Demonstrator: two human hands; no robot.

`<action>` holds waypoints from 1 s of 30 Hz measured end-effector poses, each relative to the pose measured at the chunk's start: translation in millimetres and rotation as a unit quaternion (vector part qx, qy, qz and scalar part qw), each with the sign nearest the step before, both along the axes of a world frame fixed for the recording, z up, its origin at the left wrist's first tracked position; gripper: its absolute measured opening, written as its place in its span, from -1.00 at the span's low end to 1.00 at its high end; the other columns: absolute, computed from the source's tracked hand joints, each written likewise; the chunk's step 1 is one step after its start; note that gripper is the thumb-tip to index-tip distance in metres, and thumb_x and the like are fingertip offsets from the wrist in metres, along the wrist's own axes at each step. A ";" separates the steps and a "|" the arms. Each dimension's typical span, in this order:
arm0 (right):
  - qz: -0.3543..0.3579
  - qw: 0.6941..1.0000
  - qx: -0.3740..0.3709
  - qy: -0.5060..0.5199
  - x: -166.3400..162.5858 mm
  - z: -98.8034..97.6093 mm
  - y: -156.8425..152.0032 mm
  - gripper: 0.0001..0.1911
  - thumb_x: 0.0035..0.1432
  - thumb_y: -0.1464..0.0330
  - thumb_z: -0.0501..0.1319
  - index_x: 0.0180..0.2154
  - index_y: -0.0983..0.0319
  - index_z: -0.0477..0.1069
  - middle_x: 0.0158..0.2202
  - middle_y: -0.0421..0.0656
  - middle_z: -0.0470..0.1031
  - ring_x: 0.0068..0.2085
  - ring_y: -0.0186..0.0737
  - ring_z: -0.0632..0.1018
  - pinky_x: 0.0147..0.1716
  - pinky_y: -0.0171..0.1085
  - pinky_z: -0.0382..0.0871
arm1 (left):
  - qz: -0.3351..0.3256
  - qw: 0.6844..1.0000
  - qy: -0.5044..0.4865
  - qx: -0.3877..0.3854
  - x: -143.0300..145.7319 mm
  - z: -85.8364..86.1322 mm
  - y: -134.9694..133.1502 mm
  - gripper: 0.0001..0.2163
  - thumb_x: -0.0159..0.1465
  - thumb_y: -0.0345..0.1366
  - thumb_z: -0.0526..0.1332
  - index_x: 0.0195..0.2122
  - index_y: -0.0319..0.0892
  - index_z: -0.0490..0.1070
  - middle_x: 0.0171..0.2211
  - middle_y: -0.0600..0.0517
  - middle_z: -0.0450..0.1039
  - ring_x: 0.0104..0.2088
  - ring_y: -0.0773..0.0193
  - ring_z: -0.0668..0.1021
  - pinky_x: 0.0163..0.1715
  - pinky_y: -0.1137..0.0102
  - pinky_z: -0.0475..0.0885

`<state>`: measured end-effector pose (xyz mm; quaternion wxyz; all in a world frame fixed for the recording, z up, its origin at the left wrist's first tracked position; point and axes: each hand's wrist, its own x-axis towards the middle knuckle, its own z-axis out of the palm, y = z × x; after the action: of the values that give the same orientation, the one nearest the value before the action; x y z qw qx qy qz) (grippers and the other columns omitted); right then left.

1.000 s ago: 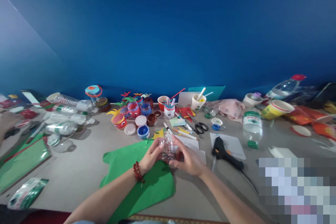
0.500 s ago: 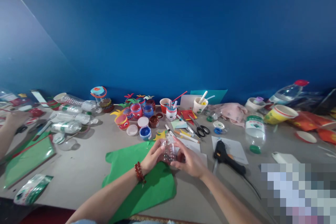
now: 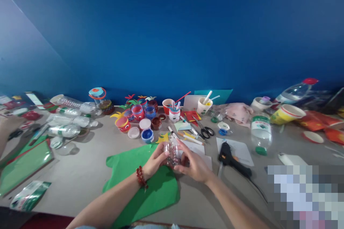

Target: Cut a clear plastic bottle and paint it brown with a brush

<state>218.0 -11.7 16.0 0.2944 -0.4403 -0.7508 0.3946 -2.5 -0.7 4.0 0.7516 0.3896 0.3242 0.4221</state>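
Both my hands hold a small clear plastic bottle bottom (image 3: 172,152) above the grey table (image 3: 80,171). My left hand (image 3: 155,161), with a red bead bracelet at the wrist, grips its left side with curled fingers. My right hand (image 3: 194,164) wraps its right side, fingers closed on it. Under my hands lies a green paper sheet (image 3: 150,179). Just beyond stand painted red and blue jars (image 3: 137,111) with paper leaves and a blue paint pot (image 3: 147,135).
A black glue gun (image 3: 231,157) lies right of my hands, scissors (image 3: 205,131) and pens behind. Clear plastic bottles (image 3: 67,125) lie at the left; a cut bottle (image 3: 260,132) stands at the right. Another person's hand (image 3: 6,128) is at the far left. Paper cups line the blue wall.
My hands stay on the clear bottle piece with only slight shifts. The view has wobbled a little. The other person's hand at the far left has moved slightly.
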 end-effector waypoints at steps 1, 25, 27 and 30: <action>-0.002 1.000 -0.002 -0.003 -0.1 0.3 -0.1 0.03 0.14 0.01 0.32 0.44 0.07 -0.19 0.15 0.03 0.46 -0.38 -0.22 0.52 -0.36 -0.22 0.45 | -0.003 1.000 -0.001 0.001 -0.3 0.4 0.1 -0.53 0.19 -0.08 0.39 0.08 -0.12 0.39 -0.11 -0.04 0.54 -0.18 0.18 0.58 -0.18 0.33 0.50; -0.013 1.000 -0.010 0.015 -5.4 -0.2 -3.8 -0.01 0.19 0.09 0.31 0.44 0.12 -0.22 -0.31 -0.17 0.52 -0.38 -0.17 0.52 -0.33 -0.21 0.43 | -0.015 1.000 0.004 0.011 -4.1 1.4 -1.0 -0.43 0.23 -0.07 0.36 0.23 -0.06 0.29 0.08 -0.10 0.50 -0.01 0.06 0.56 -0.08 0.28 0.48; -0.010 1.000 -0.001 0.016 -6.5 2.0 -4.8 -0.03 0.19 0.11 0.32 0.43 0.11 -0.17 -0.33 -0.19 0.50 -0.38 -0.18 0.52 -0.34 -0.22 0.43 | -0.031 0.998 -0.005 0.054 -5.1 2.8 -1.2 -0.40 0.22 -0.11 0.38 0.26 -0.02 0.26 0.13 -0.09 0.45 0.07 0.04 0.52 0.00 0.25 0.44; -0.006 1.000 0.002 0.019 -6.8 3.2 -5.6 -0.05 0.19 0.11 0.32 0.43 0.08 -0.14 -0.30 -0.18 0.51 -0.37 -0.18 0.54 -0.31 -0.21 0.45 | -0.047 0.994 -0.003 0.104 -5.0 4.9 -0.8 -0.35 0.20 -0.13 0.39 0.29 0.00 0.21 0.17 -0.10 0.41 0.12 0.01 0.48 0.08 0.21 0.40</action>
<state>211.2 -17.4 19.2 0.3113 -0.4365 -0.7436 0.3996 -7.5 -1.5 8.9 0.7270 0.4790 0.2581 0.4189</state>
